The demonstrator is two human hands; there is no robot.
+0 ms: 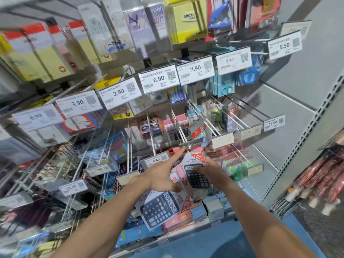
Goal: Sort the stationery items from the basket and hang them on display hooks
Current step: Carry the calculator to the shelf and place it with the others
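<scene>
A boxed calculator [195, 172], white and red pack with a black keypad picture, is held up at the tip of a long display hook [183, 135]. My right hand [210, 169] grips the pack's right edge. My left hand [163, 174] is spread, its index finger stretched up to the hook's tip at the pack's top. A second calculator pack [158, 207] lies tilted below my left hand, on the low shelf goods. The basket is out of view.
Rows of hooks with price tags [159, 79] carry notes, scissors [226, 88] and tape. Bare hooks [240, 116] jut out to the right. Small boxes [197, 213] fill the bottom shelf. Another rack [316, 179] stands at the right.
</scene>
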